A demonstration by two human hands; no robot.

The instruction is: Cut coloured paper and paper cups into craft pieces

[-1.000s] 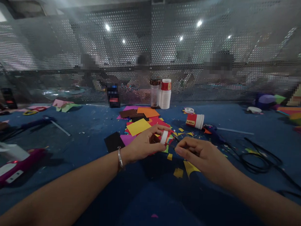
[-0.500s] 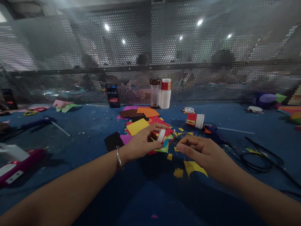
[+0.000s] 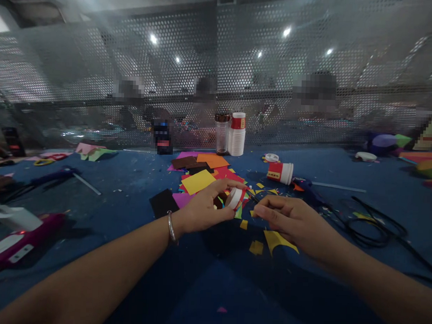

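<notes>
Between the thumb and fingers of my left hand (image 3: 202, 206) is a small paper cup (image 3: 235, 198), white and red, tilted with its white rim towards me. My left hand is closed on it. My right hand (image 3: 287, 215) is pinched round a thin dark pointed tool (image 3: 252, 197). Its tip reaches to the right side of the cup; whether they touch I cannot tell. The tool's kind is mostly hidden by my fingers. Under and behind my left hand lie coloured paper sheets (image 3: 198, 181), with yellow scraps (image 3: 256, 247) below my right hand.
A red and white cup (image 3: 280, 173) lies on its side by a blue glue gun (image 3: 310, 190) with a black cable (image 3: 369, 233). A cup stack (image 3: 237, 140) and clear jar (image 3: 221, 136) stand at the back. A magenta power strip (image 3: 25, 240) is at left.
The cup in my left hand has turned, so more of its white rim and inside shows. My left hand has shifted slightly; my right hand stays nearly still.
</notes>
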